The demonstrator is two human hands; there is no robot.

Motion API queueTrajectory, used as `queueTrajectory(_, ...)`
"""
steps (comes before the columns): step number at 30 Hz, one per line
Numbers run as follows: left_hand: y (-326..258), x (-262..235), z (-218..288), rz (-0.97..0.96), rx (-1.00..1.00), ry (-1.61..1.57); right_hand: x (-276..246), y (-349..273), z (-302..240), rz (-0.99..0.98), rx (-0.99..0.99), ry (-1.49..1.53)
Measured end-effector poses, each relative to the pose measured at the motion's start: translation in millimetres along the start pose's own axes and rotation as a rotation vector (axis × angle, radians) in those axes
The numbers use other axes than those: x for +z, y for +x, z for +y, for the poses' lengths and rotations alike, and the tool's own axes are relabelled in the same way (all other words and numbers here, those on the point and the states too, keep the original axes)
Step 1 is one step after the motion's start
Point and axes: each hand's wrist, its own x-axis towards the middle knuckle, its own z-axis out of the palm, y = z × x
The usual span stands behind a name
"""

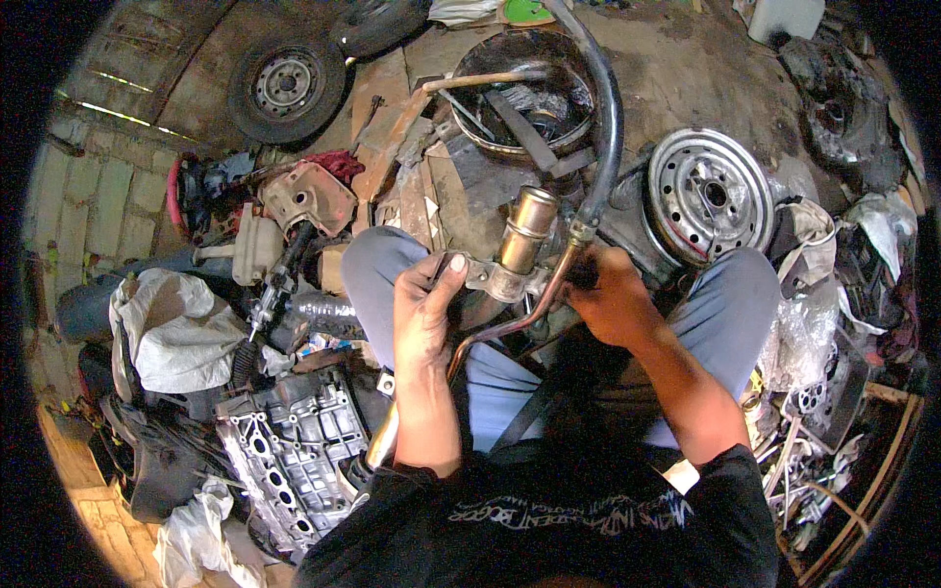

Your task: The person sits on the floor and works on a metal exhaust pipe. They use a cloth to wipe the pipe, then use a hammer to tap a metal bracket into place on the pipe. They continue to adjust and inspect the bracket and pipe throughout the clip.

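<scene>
**Both hands on a pipe-and-hose assembly held over the lap**

Head view: the person sat with knees apart amid car scrap and held a metal pipe assembly (510, 279) just above the lap, near the middle of the scene. The left hand (423, 309) was curled around its flanged bracket at the left end, thumb raised and fingers pressed onto the metal. The right hand (610, 294) was closed tight around the joint where a thick black rubber hose (608, 108) met a thin bent tube (510, 328); what the fingertips pinched there was hidden. A short brass-coloured cylinder (526, 227) stood up from the bracket between the hands. The hose arched far and upward, past a blackened round basin (520, 93) full of dirty parts.

To the right lay a bare steel wheel rim (708, 191); far left, a tyre on its wheel (286, 86); near left, a grey engine casting (294, 441) beside crumpled white bags (172, 328).

By the look of it, the step in hand was working the hose joint while the left hand steadied the bracket. The next move would likely call for a firm counter-hold at the left and a twist or pull at the joint, without kinking the thin tube.
</scene>
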Motion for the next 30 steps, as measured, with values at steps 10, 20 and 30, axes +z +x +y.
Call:
queueTrajectory(10, 2, 9, 2, -0.034, -0.031, -0.015, -6, 6, -8, -0.120, 0.092, 0.416)
queueTrajectory(20, 11, 9, -8, -0.012, -0.006, 0.055, -3, 6, -6, -0.080, 0.080, 0.607)
queueTrajectory(30, 14, 10, -7, 0.036, 0.014, 0.184, -11, 5, -21, -0.095, 0.203, 0.494)
